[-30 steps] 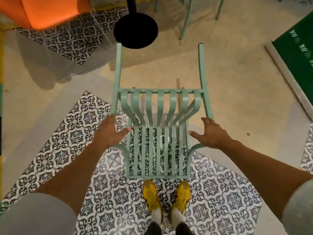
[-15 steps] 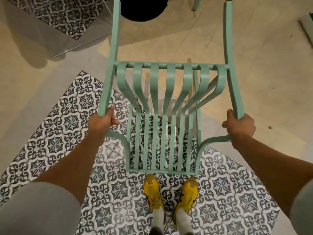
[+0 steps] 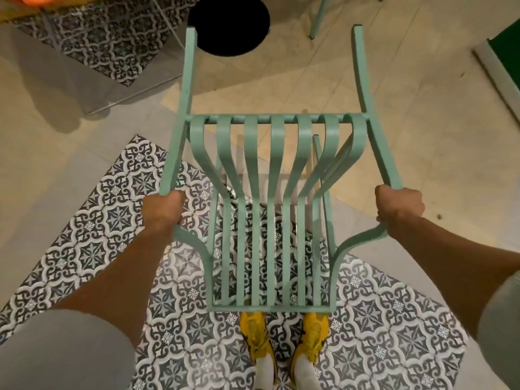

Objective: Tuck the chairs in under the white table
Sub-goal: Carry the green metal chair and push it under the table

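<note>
Around the side rails of a mint-green slatted metal chair (image 3: 277, 175), fingers curled tight: left hand (image 3: 162, 210) on the left rail, right hand (image 3: 399, 205) on the right. Over patterned floor tiles (image 3: 92, 229), above yellow shoes (image 3: 284, 334), near a black round table base (image 3: 229, 23).

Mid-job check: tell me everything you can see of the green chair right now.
The green chair looks like mint-painted metal, with curved slats running from seat into backrest and two armrests. It is seen from above and behind. The left hand and right hand each grip an armrest's rear end. It sits over patterned tile, pointing toward a black round base. Its legs are mostly hidden.
</note>
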{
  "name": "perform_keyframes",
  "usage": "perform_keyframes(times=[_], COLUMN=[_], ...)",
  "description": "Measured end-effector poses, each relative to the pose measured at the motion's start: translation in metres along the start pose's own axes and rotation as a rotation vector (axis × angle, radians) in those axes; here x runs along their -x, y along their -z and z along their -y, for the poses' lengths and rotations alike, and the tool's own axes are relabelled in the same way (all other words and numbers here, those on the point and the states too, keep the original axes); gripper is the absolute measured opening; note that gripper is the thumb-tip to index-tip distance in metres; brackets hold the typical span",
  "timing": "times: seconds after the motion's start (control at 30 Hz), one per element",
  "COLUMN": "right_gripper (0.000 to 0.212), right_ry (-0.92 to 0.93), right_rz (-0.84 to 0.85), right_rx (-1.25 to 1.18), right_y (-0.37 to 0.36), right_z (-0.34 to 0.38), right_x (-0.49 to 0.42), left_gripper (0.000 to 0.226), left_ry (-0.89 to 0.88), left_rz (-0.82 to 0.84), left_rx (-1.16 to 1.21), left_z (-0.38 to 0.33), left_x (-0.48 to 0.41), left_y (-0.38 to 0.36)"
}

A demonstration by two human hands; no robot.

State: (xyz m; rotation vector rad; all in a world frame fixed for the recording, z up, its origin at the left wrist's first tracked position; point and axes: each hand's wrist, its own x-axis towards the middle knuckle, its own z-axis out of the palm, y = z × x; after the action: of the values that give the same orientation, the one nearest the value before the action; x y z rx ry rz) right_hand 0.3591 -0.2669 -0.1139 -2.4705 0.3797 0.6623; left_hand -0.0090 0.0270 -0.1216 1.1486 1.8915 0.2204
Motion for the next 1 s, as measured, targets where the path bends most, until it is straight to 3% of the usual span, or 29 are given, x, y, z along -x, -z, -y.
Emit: perform_keyframes(times=[0.33,0.57,0.67,0.8,0.87,1.0], right_gripper=[0.042,0.034,0.037,0.041,0.052,0.055], right_ry=[0.006,0.026,0.046,0.082,0.097,-0.014], right_rz=[0.059,0.051,0.099,0.180,0.186,0.101], right_rx=[0.148,0.155,0.046,-0.285,-0.297,-0.331], right_y=[0.060,0.086,0.092,0.099,0.095,0.082], right_z=[0.055,0.074,0.075,0.043,0.012,-0.021], right_x=[0.037,0.056,0.064,0.085,0.103,0.122], left_gripper=[0.019,0.010,0.015,0.012,0.007,0.006], left_ry=[0.044,0.055,0.082,0.100,0.104,0.088], left_rz=[0.058,0.049,0.060,0.087,0.083,0.056], left_rx=[-0.057,-0.074,-0.081,-0.084,-0.082,-0.134], left_z=[-0.058,-0.080,-0.087,-0.090,-0.089,-0.088], left_x=[0.057,0.076,0.075,0.071,0.066,0.059], left_y=[0.066,0.092,0.092,0.091,0.091,0.089])
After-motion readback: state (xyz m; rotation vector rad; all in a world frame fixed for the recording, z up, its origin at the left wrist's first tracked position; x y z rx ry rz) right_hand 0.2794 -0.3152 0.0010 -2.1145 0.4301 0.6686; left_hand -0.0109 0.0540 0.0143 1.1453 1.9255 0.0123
